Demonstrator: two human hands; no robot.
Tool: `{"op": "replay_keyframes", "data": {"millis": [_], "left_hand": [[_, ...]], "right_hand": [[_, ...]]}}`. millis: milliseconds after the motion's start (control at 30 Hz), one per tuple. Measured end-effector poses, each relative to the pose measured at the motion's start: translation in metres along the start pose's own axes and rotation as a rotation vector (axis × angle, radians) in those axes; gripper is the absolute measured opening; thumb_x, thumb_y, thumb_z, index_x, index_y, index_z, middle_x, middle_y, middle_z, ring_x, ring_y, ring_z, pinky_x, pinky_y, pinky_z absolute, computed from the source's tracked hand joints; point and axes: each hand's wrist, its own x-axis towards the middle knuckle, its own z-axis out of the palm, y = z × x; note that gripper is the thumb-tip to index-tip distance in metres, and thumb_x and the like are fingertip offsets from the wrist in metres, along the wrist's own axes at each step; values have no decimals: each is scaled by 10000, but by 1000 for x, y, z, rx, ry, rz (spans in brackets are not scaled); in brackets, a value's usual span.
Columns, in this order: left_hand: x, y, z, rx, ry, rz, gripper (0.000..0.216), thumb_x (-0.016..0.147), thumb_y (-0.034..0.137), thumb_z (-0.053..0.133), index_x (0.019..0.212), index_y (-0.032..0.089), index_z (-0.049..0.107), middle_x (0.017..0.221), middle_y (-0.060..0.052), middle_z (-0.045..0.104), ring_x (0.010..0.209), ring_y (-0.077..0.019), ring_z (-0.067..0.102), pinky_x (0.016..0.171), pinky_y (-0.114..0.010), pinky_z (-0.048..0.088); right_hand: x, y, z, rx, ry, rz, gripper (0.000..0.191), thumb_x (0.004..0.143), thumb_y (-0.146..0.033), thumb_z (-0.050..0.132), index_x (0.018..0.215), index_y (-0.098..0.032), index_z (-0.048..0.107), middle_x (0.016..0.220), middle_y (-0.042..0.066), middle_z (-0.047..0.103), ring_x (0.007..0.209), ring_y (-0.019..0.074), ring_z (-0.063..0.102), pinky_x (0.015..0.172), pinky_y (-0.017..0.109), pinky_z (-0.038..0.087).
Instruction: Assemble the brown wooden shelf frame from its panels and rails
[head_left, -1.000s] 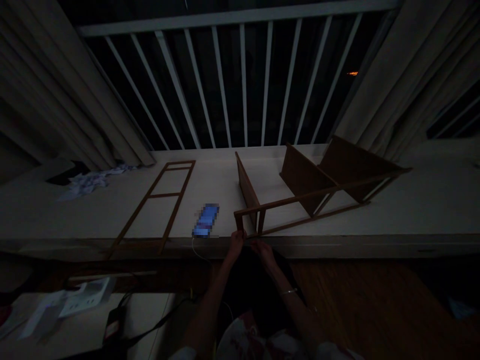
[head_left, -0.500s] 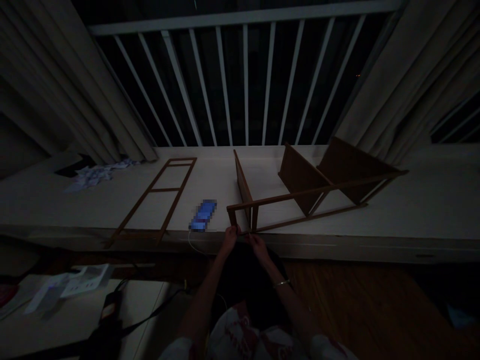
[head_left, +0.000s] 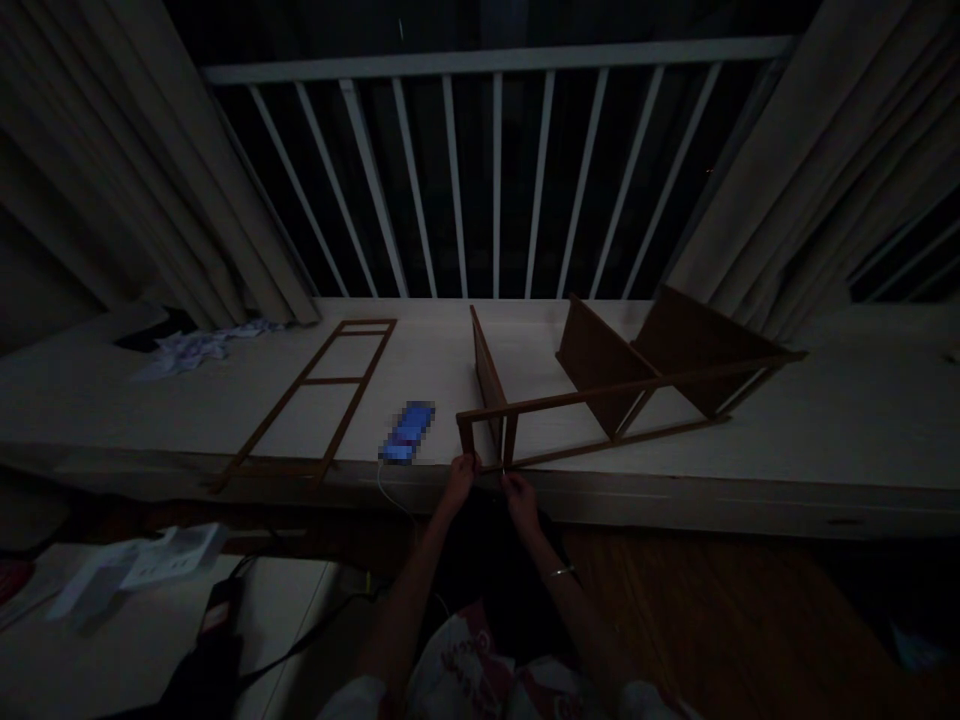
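Observation:
A partly assembled wooden shelf rack (head_left: 577,398) lies on its side on the white window ledge, with several brown boards standing between its rails. My left hand (head_left: 460,480) is closed round the near left corner of its frame. Just to the right, my right hand (head_left: 519,495) pinches something thin and pale at the bottom rail, below the leftmost board (head_left: 487,365). It is too small and dark to name. A loose ladder-like wooden side frame (head_left: 330,381) lies flat on the ledge to the left, its near end reaching over the edge.
Between the frames lies a phone (head_left: 407,432) with a white cable. Crumpled cloth or paper (head_left: 191,350) is at the ledge's left. A low table (head_left: 292,600) at lower left bears a clear plastic tray (head_left: 172,560) and a black strap. White railings (head_left: 497,180) and curtains stand behind.
My right hand has shifted slightly down, and the thin pale thing at its fingertips now points up towards the rail. My left hand stays on the corner. The view has tilted a little.

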Motion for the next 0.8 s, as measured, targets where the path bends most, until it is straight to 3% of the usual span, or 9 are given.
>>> {"op": "replay_keyframes", "data": {"millis": [800], "left_hand": [[2,-10,-2,-9,-9,-18,526,736,606,225,499,167,391,460,30,364,462,-84,351,491,-218,275]], "right_hand": [[-4,-5,7,-1,27,30,421,668,-528,468,707,-134,610,657,38,620,641,162,533,609,251,397]]}}
